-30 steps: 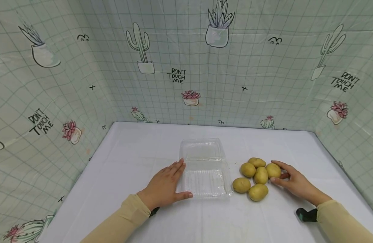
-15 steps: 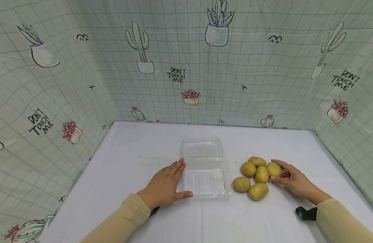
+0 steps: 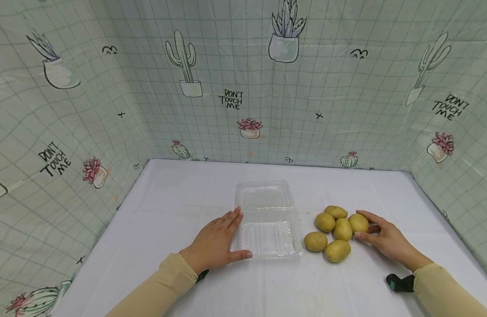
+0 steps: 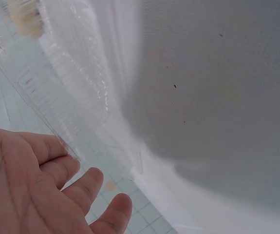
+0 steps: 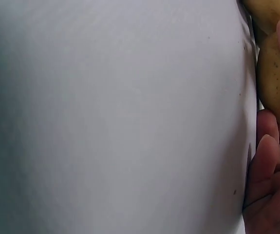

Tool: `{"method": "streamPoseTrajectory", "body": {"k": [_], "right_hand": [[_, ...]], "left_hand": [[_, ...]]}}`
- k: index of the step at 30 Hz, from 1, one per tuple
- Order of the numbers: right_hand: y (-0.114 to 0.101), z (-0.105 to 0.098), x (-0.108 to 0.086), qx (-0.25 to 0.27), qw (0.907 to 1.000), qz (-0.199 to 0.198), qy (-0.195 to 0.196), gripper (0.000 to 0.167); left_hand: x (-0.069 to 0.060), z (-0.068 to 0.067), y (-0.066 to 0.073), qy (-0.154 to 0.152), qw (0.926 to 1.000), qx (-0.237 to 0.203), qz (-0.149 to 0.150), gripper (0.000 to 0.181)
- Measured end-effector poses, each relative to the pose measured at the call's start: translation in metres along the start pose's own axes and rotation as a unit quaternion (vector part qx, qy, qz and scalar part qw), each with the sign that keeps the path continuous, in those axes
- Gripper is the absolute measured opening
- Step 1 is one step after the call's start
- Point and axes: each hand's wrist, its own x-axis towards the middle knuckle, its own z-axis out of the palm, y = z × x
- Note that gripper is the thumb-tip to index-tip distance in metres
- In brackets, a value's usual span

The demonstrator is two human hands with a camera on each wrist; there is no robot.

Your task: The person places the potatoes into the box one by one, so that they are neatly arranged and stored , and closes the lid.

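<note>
Fingers (image 3: 230, 219) of your left hand (image 3: 212, 243) lie straight along the left edge of the clear container (image 3: 267, 240), thumb spread over its near corner; your right hand (image 3: 388, 237) pinches the rightmost potato (image 3: 359, 223) between fingers and thumb. Five other potatoes (image 3: 337, 251) cluster just left of it, between it and the container, on the white table (image 3: 267, 288). The held potato is yellow-brown, rounded and dark-specked; the container is ridged, its lid (image 3: 264, 194) open on the far side.
</note>
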Motion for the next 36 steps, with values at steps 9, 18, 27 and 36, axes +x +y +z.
{"method": "streamPoseTrajectory", "body": {"k": [9,18,27,36], "right_hand": [[-0.001,-0.005,-0.001,-0.002,1.0,-0.001,0.0,0.073],[-0.003,-0.011,-0.004,0.011,0.9998,0.016,-0.001,0.075],[-0.012,-0.017,-0.002,0.02,0.9998,0.005,-0.002,0.074],[-0.02,-0.024,0.002,0.009,0.9999,-0.011,0.006,0.074]], "left_hand": [[0.001,-0.001,0.0,0.004,1.0,0.006,0.004,0.102],[0.001,-0.001,0.0,0.003,1.0,0.007,0.004,0.102],[0.001,-0.001,0.0,0.005,0.9999,0.007,0.006,0.101],[0.001,-0.001,0.0,0.004,1.0,0.004,0.005,0.101]]}}
